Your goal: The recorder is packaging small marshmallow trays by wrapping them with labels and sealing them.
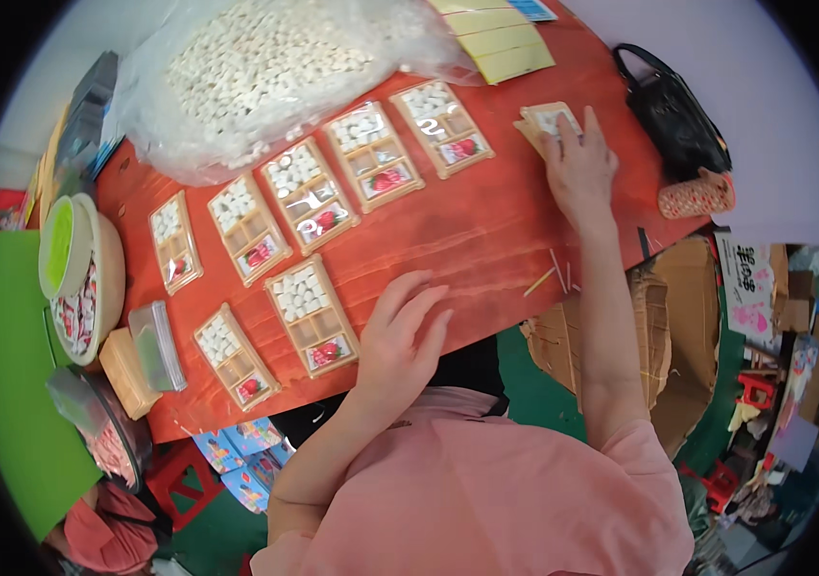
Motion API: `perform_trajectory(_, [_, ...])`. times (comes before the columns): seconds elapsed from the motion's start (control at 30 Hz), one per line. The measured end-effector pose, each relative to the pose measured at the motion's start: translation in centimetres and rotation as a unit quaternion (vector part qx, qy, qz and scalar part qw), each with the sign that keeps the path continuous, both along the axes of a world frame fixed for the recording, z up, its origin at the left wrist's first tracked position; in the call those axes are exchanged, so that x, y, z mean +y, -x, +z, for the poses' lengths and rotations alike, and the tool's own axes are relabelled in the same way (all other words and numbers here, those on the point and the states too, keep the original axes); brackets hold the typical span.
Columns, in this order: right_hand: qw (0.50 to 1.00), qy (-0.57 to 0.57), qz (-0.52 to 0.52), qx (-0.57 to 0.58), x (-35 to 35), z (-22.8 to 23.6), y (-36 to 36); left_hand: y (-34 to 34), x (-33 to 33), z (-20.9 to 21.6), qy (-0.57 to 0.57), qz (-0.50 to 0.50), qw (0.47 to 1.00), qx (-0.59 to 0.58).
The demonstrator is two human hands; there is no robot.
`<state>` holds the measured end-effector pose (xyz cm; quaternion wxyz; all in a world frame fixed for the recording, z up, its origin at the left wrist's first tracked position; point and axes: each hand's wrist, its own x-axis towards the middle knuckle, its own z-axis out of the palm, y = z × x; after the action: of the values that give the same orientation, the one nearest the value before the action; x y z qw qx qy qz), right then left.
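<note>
At the far right of the red table [486, 230], my right hand [582, 168] reaches over a small stack of tan trays [529, 131]. Its thumb lies across the top one and its fingers are at the right edge, hiding part of it. My left hand [402, 336] hovers or rests near the front edge, fingers apart and holding nothing. Just left of it lies a tan compartment tray [307, 333] with small white pieces [300, 291] at one end and a red fruit-like picture at the other. Several similar trays, some with shiny clear covers, lie in two rows to the left.
A clear bag [189, 165] of white pieces covers the back left. A green bowl [62, 245], stacked clear lids [158, 346] and a tan stack [128, 372] are at left. Yellow sheets [501, 43], a black handbag [678, 125] and a patterned cylinder [696, 197] lie at right.
</note>
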<state>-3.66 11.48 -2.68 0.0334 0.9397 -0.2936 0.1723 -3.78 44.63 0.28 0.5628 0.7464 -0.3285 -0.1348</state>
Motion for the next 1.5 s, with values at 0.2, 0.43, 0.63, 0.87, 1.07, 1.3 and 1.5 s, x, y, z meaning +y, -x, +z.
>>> perform_trajectory(0.2, [0.997, 0.06, 0.042, -0.017, 2.5, 2.0, -3.5, -3.2, 2.4, 0.1, -0.083, 0.081, 0.983, -0.143])
perform_trajectory(0.43, [0.996, 0.038, 0.083, 0.018, 1.6, 3.9, -11.4, -9.2, -5.8, 1.3, 0.004, 0.029, 0.985, -0.172])
perform_trajectory(0.63, [0.984, 0.005, 0.089, 0.154, 0.7, 5.9, -14.9, -21.0, -16.7, 2.1, 0.114, 0.102, 0.981, 0.117])
perform_trajectory(0.87, [0.964, -0.166, 0.209, 0.011, -2.9, 7.1, -18.6, -33.1, -25.0, 2.1, 0.095, 0.236, 0.937, 0.239])
perform_trajectory(1.07, [0.913, -0.298, 0.271, -0.067, -7.1, 8.6, -26.2, -35.5, -26.3, 2.1, 0.113, 0.127, 0.917, 0.361])
perform_trajectory(1.3, [0.932, -0.151, 0.329, -0.017, -6.9, 7.5, -30.9, -36.2, -26.1, 1.0, 0.165, 0.128, 0.909, 0.36])
perform_trajectory(1.5, [0.925, -0.045, 0.378, 0.003, -6.9, 7.3, -31.5, -36.2, -26.2, 0.7, 0.187, 0.122, 0.904, 0.364])
